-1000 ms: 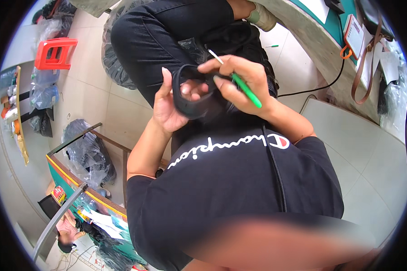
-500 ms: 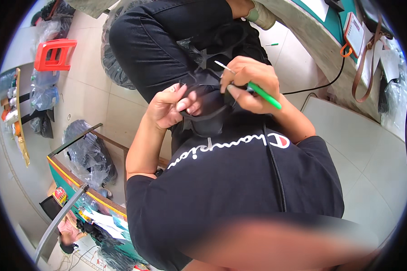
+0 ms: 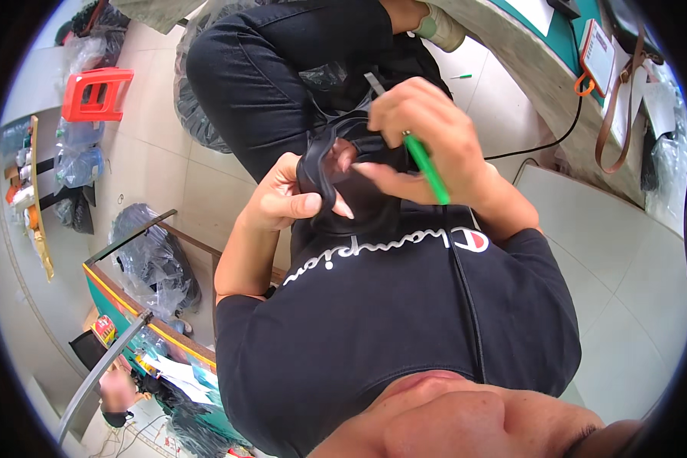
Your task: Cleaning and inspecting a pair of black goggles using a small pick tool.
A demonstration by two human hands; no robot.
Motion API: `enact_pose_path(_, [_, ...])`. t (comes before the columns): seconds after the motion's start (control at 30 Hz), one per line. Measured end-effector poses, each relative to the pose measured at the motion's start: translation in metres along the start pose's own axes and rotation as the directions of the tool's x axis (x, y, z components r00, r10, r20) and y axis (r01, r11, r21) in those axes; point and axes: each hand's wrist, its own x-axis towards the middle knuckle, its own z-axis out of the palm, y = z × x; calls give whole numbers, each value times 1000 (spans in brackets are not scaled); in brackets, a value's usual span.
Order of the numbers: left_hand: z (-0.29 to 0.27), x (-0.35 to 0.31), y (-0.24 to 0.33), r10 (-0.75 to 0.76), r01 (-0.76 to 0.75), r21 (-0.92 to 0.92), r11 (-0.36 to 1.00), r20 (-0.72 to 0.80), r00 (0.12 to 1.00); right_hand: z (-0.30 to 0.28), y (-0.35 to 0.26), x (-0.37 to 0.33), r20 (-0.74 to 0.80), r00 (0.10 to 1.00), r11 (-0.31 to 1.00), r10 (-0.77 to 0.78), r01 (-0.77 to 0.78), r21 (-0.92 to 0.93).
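Note:
A black cloth piece with a sheer mesh panel (image 3: 368, 208) is above my lap. My left hand (image 3: 286, 200) is closed on its thick dark edge, with some fingers inside the fold and behind the mesh. My right hand (image 3: 435, 137) is on the far right side of the cloth and holds a green-handled tool (image 3: 429, 172) in its curled fingers. A thin flat metal tip sticks out past the knuckles, pointing away from me. The right thumb stretches left toward the cloth opening; whether it touches the cloth is unclear.
On the right stands a work table (image 3: 504, 49) with a tablet-like framed card and a brown strap. A red plastic stool (image 3: 95, 95) is at the far left. Bagged dark goods (image 3: 153, 256) lie near a green-topped bench. Another person (image 3: 118, 389) sits at lower left.
The cloth has opened and turned, showing its mesh. My left hand has shifted its hold on the edge. My right hand has rotated, its thumb now extended, the green tool more upright.

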Motion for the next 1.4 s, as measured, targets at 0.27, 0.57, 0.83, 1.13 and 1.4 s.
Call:
enact_pose_path(0.27, [24,-2,33,-110,184,384,905,-207,972,35,11,6,260,964,955,50,30,-296])
enact_pose_path(0.57, [6,-8,15,2,-4,-8,1000,-208,978,29,12,-2,77,982,956,170,-145,-256])
enact_pose_path(0.83, [-7,6,-7,-205,95,-491,866,-176,963,22,20,-13,149,984,962,97,-55,-268])
enact_pose_path(1.13, [-16,25,-18,-416,198,-625,755,-224,881,25,21,-9,-181,983,990,-9,-16,-139])
enact_pose_path(1.4, [-20,19,-26,-136,-168,-800,576,-296,945,-39,23,-44,-849,524,988,66,83,128])
